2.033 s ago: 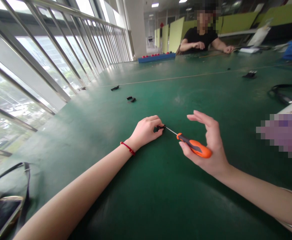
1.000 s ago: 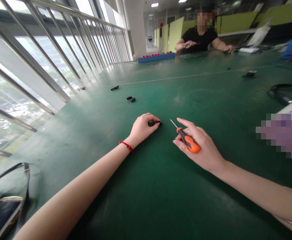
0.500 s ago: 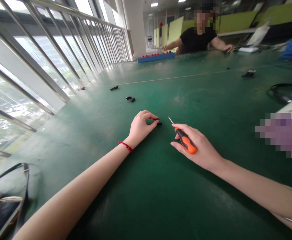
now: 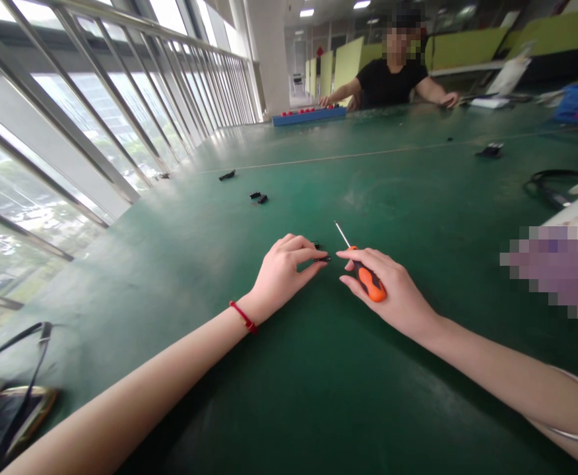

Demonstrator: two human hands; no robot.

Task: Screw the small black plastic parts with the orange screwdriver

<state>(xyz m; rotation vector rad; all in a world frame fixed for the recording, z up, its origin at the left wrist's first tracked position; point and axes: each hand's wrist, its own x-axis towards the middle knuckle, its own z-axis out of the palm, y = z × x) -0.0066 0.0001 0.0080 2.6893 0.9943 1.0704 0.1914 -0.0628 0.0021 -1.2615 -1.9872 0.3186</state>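
Between thumb and fingertips, my left hand (image 4: 286, 267) pinches a small black part (image 4: 323, 258) just above the green tabletop. Another small black piece (image 4: 315, 245) lies right behind those fingers, partly covered by them. My right hand (image 4: 395, 284) is closed around a screwdriver (image 4: 371, 284) with an orange and black handle. Its thin metal shaft points away from me and up to the left, with the tip touching nothing. The two hands are close together, with a narrow gap between their fingertips.
Small black pieces (image 4: 258, 197) and a longer black piece (image 4: 227, 175) lie further back. A black cluster (image 4: 489, 150) and a cable (image 4: 556, 181) are at right. A phone (image 4: 12, 422) lies lower left, beside a metal railing (image 4: 121, 99). Across the table sits a person (image 4: 392, 82) behind a blue tray (image 4: 309, 117).
My left hand has moved right and toward me with the small black part, leaving the other piece behind its fingers. The screwdriver has turned slightly in my right hand, more shaft showing.
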